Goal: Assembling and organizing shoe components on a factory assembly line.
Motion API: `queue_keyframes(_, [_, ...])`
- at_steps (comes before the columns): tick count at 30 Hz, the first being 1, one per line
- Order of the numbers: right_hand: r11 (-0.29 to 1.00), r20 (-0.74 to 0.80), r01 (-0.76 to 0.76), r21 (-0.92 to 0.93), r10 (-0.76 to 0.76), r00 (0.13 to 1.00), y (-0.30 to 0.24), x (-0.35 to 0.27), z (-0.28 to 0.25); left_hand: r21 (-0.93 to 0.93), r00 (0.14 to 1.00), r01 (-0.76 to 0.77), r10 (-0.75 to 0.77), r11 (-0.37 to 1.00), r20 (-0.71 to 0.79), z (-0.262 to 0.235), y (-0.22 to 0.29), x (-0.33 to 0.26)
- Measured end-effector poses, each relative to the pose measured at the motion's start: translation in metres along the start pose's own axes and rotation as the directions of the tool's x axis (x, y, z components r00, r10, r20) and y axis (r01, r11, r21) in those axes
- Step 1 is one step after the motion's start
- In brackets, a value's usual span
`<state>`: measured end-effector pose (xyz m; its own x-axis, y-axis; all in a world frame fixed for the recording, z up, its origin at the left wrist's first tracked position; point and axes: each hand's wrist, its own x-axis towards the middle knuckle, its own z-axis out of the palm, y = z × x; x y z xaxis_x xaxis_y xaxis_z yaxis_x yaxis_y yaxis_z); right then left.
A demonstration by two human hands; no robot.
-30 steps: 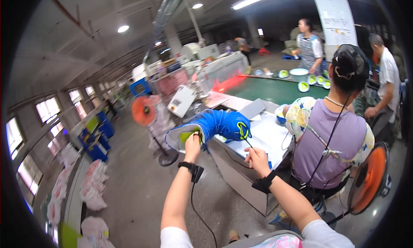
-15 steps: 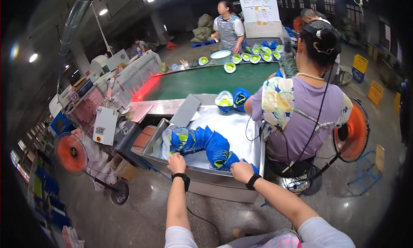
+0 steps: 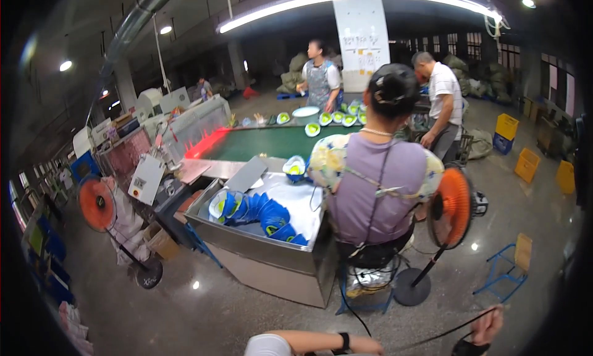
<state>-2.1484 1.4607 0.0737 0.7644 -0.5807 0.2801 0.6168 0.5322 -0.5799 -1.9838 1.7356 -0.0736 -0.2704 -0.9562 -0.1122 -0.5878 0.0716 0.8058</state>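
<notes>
My right hand (image 3: pixel 488 325) is at the lower right, its fingers closed round a thin black cord (image 3: pixel 441 337) that stretches away to the left. My left hand (image 3: pixel 365 345) lies at the lower edge beside the cord's other end; its fingers are cut off by the edge, so I cannot see whether it grips the cord. A row of nested blue shoe uppers (image 3: pixel 272 217) with lime-green linings rests in a metal-sided tray table (image 3: pixel 259 245), away from both hands.
A co-worker in a purple top (image 3: pixel 380 183) sits at the tray's right, near a green conveyor belt (image 3: pixel 265 143). Orange fans (image 3: pixel 450 207) stand on both sides. A blue-framed stool (image 3: pixel 509 263) and yellow crates (image 3: pixel 528 167) are at the right. Two other people stand farther back.
Both hands have left the shoe uppers in the tray and moved to the lower right, where the right now holds a black cord. My view has turned right and the tray appears farther off.
</notes>
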Motion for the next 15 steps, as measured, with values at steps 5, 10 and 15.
queue_keyframes(5, [0.400,-0.436,-0.533,-0.746,0.311,0.844,-0.098,-0.038,-0.102,-0.236,0.993,-0.099,0.111,0.967,0.038,-0.017,0.066,0.161])
queue_keyframes(10, [-0.160,0.118,0.143,-0.977,0.157,0.981,-0.067,-0.069,-0.244,-0.611,0.983,-0.178,0.164,0.772,-0.079,-0.056,0.096,0.272])
queue_keyframes(15, [0.571,-0.156,-0.431,-0.699,0.466,0.871,-0.061,0.036,-0.207,-0.194,0.950,-0.281,0.244,0.940,-0.193,-0.095,0.088,0.332])
